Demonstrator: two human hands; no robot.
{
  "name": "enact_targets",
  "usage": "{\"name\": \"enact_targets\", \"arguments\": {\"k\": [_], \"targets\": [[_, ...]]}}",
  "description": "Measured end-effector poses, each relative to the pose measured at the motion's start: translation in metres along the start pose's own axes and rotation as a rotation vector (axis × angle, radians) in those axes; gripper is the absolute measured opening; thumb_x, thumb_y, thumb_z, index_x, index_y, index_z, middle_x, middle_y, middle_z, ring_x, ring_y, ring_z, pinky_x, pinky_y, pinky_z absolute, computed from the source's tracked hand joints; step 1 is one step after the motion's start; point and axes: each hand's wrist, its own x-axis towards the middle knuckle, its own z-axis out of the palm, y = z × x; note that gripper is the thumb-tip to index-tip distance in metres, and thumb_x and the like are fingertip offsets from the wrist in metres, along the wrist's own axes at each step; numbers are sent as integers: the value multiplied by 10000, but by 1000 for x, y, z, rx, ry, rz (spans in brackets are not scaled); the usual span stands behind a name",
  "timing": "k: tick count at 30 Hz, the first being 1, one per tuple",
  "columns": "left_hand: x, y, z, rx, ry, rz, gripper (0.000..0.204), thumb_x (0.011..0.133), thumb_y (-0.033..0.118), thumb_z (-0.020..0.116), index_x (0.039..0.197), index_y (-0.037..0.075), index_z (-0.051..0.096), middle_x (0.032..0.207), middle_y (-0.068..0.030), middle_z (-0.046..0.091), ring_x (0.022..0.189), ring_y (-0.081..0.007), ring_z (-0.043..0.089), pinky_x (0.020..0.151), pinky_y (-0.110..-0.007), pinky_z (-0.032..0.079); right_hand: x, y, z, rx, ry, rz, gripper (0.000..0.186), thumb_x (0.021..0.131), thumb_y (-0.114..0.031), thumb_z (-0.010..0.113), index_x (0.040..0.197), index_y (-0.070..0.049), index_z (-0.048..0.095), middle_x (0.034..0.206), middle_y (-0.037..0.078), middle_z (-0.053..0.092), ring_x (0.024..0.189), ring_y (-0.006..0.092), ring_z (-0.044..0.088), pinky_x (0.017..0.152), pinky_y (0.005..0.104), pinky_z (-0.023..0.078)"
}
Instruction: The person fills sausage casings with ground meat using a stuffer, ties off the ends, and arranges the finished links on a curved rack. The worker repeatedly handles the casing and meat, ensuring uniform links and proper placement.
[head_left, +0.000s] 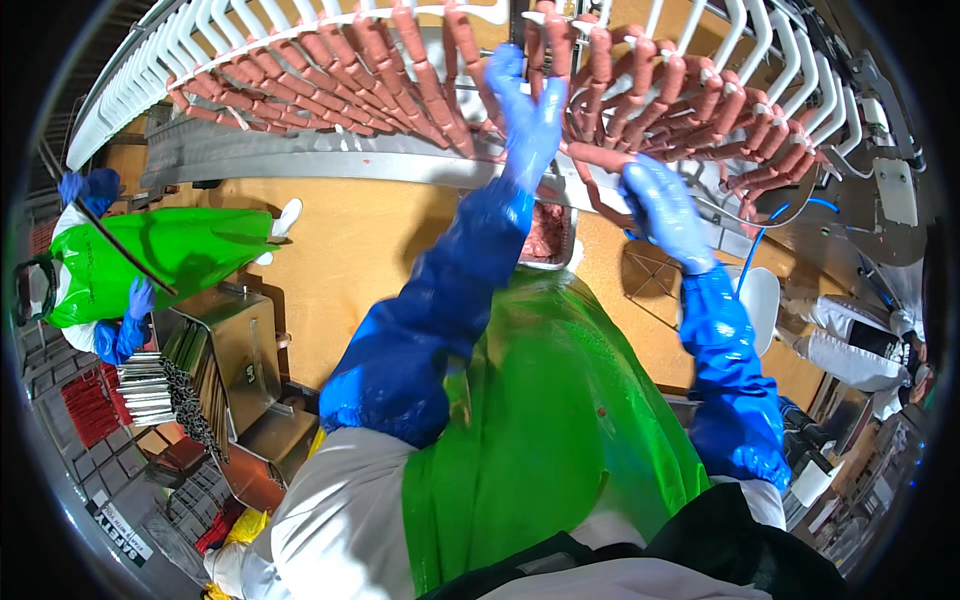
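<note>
Strings of pink linked sausages [420, 75] hang in loops from a row of white hooks [215, 22] along the top of the view. My left hand [530, 125], in a wet blue glove, reaches up among the hanging loops. Its fingers are spread, and I see nothing gripped in them. To its right, my right hand [665, 210], also gloved in blue, has its fingers curled around the end of a sausage link [598, 156]. That link lies nearly level, pointing toward my left wrist. Another strand hangs below it, beside the right hand.
A metal rail [300, 160] runs beneath the sausages. Below my hands is a metal tray of ground meat [545, 235]. A co-worker in a green apron [170, 255] stands at left, near a metal cart [245, 350]. At right are a blue hose [752, 255] and a person in white [850, 345].
</note>
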Motion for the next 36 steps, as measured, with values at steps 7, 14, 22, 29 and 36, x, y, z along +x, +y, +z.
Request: {"name": "enact_targets", "arguments": {"k": [7, 14, 22, 29, 36], "targets": [[-98, -57, -59, 167, -412, -310, 315, 961, 253, 509, 1110, -24, 512, 961, -168, 607, 933, -274, 610, 832, -423, 481, 83, 11, 61, -200, -71, 233, 444, 945, -417, 546, 969, 24, 591, 864, 96, 629, 759, 217, 577, 682, 366, 470], [4, 56, -179, 466, -489, -299, 217, 832, 220, 621, 792, 6, 618, 743, -184, 596, 677, -305, 592, 623, -443, 459, 116, -1, 103, 7, 20, 393, 508, 912, -463, 564, 919, 45, 580, 742, 66, 582, 747, 151, 542, 638, 339, 423], [-47, -16, -91, -89, -27, -376, 347, 938, 252, 425, 1120, -36, 485, 944, -196, 565, 793, -277, 602, 721, -403, 479, 117, -46, 117, 224, -263, 574, 673, 877, -667, 532, 1050, -20, 592, 751, 3, 570, 685, 106, 525, 547, 272, 400], [-29, 1, -111, 162, -526, -690, 319, 881, 235, 500, 894, -61, 618, 743, -226, 647, 679, -383, 662, 649, -451, 533, 146, -14, 97, 10, -275, 554, 424, 867, -371, 695, 1054, 8, 650, 887, 56, 654, 764, 123, 588, 640, 285, 482], [-55, -158, -99, 194, -617, 30, 247, 909, 152, 511, 1080, 0, 604, 972, -229, 590, 883, -374, 597, 856, -435, 494, 145, 0, 112, -163, -172, 301, 464, 883, -387, 625, 1068, 38, 646, 930, 143, 680, 859, 221, 633, 803, 371, 488]]}}
